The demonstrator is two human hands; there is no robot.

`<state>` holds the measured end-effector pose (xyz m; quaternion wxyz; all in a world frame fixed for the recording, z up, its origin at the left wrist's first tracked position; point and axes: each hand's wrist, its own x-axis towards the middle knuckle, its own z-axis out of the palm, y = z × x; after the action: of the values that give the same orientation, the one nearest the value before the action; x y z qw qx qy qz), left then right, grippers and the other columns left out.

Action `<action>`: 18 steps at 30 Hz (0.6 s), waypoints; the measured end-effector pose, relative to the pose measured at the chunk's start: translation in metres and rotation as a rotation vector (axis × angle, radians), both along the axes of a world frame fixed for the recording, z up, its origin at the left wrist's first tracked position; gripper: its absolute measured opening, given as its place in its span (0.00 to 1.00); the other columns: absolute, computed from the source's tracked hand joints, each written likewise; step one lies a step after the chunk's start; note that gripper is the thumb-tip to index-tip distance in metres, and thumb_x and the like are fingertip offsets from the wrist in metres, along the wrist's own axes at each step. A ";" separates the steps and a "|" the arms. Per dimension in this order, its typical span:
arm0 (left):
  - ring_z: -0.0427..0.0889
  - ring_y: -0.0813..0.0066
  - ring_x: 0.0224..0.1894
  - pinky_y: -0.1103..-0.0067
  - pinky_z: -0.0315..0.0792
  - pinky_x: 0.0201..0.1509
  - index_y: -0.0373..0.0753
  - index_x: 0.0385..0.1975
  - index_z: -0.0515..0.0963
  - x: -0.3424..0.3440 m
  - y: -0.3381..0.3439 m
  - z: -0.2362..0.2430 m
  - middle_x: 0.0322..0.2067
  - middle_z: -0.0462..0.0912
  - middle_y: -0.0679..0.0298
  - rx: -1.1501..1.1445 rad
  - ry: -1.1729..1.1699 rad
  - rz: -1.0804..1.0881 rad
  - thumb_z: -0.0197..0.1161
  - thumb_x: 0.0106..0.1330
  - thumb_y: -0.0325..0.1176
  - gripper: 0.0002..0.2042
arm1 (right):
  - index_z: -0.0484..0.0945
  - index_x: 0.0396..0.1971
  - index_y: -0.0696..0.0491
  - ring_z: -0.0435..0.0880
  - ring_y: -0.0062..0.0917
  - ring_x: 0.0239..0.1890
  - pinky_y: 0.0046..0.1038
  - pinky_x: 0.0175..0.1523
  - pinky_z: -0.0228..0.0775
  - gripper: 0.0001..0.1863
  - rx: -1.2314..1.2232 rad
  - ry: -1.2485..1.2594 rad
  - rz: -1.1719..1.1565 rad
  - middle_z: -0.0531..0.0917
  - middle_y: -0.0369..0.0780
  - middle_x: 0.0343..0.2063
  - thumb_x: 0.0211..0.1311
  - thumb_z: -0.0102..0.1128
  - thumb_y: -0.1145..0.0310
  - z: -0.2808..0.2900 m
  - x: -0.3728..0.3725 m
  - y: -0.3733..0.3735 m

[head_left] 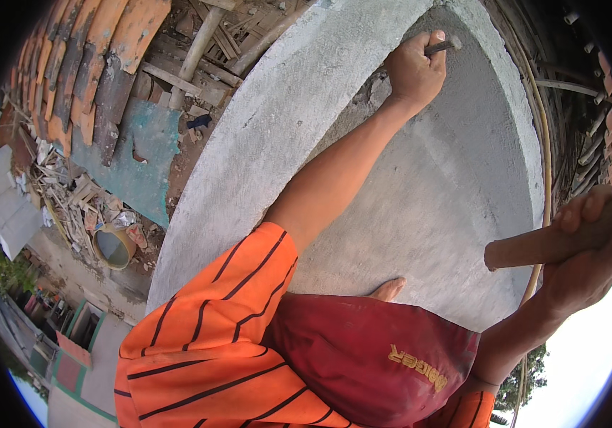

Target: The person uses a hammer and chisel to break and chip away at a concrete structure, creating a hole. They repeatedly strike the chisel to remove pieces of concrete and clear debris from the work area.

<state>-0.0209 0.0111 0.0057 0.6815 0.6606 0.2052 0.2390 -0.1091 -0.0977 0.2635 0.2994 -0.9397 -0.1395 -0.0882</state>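
My left hand [417, 70] is closed round a chisel [446, 46], a short dark metal rod whose blunt end sticks out past the thumb. Its other end is hidden behind the fist, beside a rough chipped patch [377, 87] on the inner face of a grey concrete wall [242, 143]. Raised at the far right, my right hand [584, 250] grips a thick wooden handle [523, 250]. The butt of that handle points left, while the rest of the tool runs out of the picture, so its head does not show.
Smooth grey concrete floor [370, 235] lies between curved-looking walls, with my bare foot [389, 289] on it. Below, beyond the left wall, are orange roof tiles [70, 64], a green-blue sheet [138, 153], rubble and a round tub [113, 246]. A bamboo pole [547, 143] runs along the right wall.
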 end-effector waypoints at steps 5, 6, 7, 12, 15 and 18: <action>0.75 0.67 0.22 0.71 0.68 0.29 0.34 0.35 0.78 0.005 0.011 -0.013 0.20 0.76 0.56 -0.050 -0.010 0.048 0.59 0.62 0.34 0.10 | 0.71 0.42 0.60 0.73 0.18 0.21 0.22 0.31 0.69 0.26 -0.201 0.367 0.001 0.74 0.38 0.21 0.68 0.45 0.48 -0.062 -0.002 0.011; 0.80 0.66 0.28 0.72 0.71 0.35 0.31 0.44 0.80 0.004 0.013 -0.007 0.25 0.80 0.53 -0.079 0.069 -0.034 0.60 0.59 0.30 0.14 | 0.71 0.42 0.60 0.74 0.19 0.21 0.24 0.29 0.68 0.26 -0.348 0.541 -0.068 0.73 0.36 0.18 0.68 0.46 0.47 -0.077 0.001 0.012; 0.79 0.67 0.26 0.72 0.71 0.34 0.31 0.44 0.80 0.005 0.010 -0.006 0.24 0.80 0.54 -0.008 0.032 -0.004 0.60 0.59 0.30 0.14 | 0.73 0.40 0.58 0.74 0.18 0.20 0.24 0.27 0.68 0.26 -0.339 0.583 -0.148 0.72 0.35 0.15 0.67 0.48 0.45 -0.069 0.000 0.016; 0.70 0.70 0.14 0.72 0.63 0.22 0.38 0.25 0.76 0.003 0.004 -0.013 0.11 0.70 0.63 0.031 -0.110 0.104 0.55 0.67 0.39 0.13 | 0.71 0.45 0.56 0.71 0.14 0.19 0.18 0.23 0.66 0.22 -0.034 0.223 -0.042 0.70 0.32 0.20 0.71 0.43 0.50 -0.019 -0.001 0.028; 0.68 0.71 0.11 0.72 0.62 0.18 0.40 0.17 0.74 0.009 -0.004 -0.011 0.07 0.66 0.66 -0.080 -0.082 0.064 0.52 0.70 0.44 0.20 | 0.68 0.42 0.53 0.71 0.16 0.22 0.18 0.29 0.67 0.18 0.004 0.065 -0.127 0.70 0.32 0.23 0.73 0.39 0.53 0.010 0.003 0.012; 0.71 0.69 0.12 0.72 0.65 0.20 0.40 0.19 0.75 0.006 0.008 -0.018 0.08 0.68 0.65 -0.050 -0.081 0.091 0.51 0.70 0.45 0.19 | 0.69 0.37 0.53 0.69 0.15 0.18 0.19 0.25 0.67 0.19 -0.237 0.133 0.044 0.69 0.32 0.19 0.73 0.39 0.51 -0.034 0.018 0.004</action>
<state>-0.0151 0.0189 -0.0121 0.6938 0.6232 0.2132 0.2913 -0.0910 -0.0935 0.2296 0.1968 -0.9690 -0.1495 -0.0020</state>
